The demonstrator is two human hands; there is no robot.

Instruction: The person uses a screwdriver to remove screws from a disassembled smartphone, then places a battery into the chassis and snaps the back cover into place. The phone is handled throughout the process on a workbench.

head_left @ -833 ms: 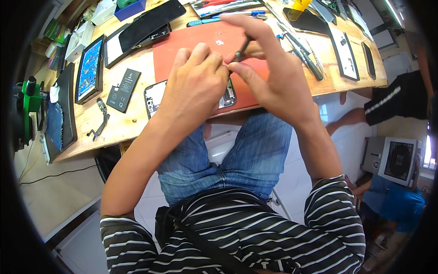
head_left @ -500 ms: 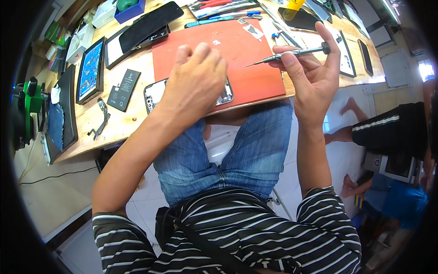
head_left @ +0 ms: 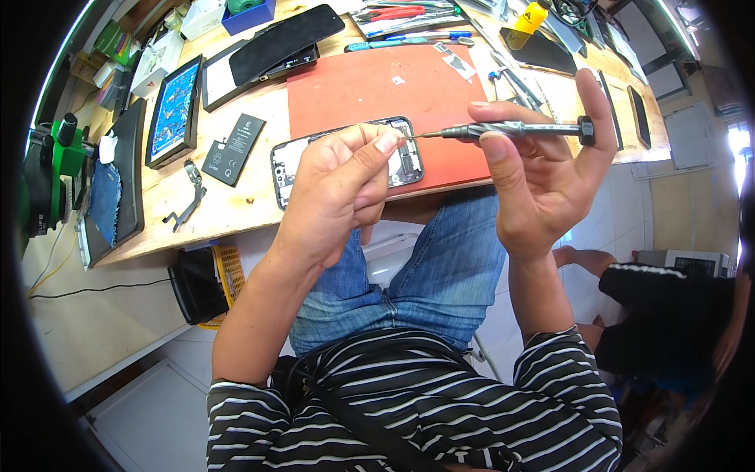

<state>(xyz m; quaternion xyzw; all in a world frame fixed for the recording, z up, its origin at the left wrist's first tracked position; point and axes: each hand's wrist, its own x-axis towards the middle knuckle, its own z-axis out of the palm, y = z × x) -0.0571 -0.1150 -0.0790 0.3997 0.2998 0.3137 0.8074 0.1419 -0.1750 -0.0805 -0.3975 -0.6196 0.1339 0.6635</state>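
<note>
In my right hand (head_left: pixel 543 185) a slim grey precision screwdriver (head_left: pixel 464 132) lies level, its thin tip pointing left. My left hand (head_left: pixel 334 185) is closed in a pinch right at that tip; whatever sits between thumb and forefinger is too small to make out. Beneath the left hand an opened phone housing (head_left: pixel 407 165) rests on the near edge of a red mat (head_left: pixel 346 90), its inner parts showing at the right end. Left of the mat lie a black phone battery (head_left: pixel 234 149) and a small dark flex-cable part (head_left: pixel 189 200).
A dark phone screen (head_left: pixel 287 47) leans on boxes at the back left, beside a blue-faced tray (head_left: pixel 173 114). Pliers (head_left: pixel 397 13), pens and tweezers (head_left: pixel 515 79) line the back. A yellow bottle (head_left: pixel 531 20) stands back right. Another person's leg (head_left: pixel 590 261) shows at right.
My left hand has turned and lifted off the phone housing, uncovering more of it, and its fingertips now meet the screwdriver tip. The screwdriver has swung level. The whole view has shifted slightly.
</note>
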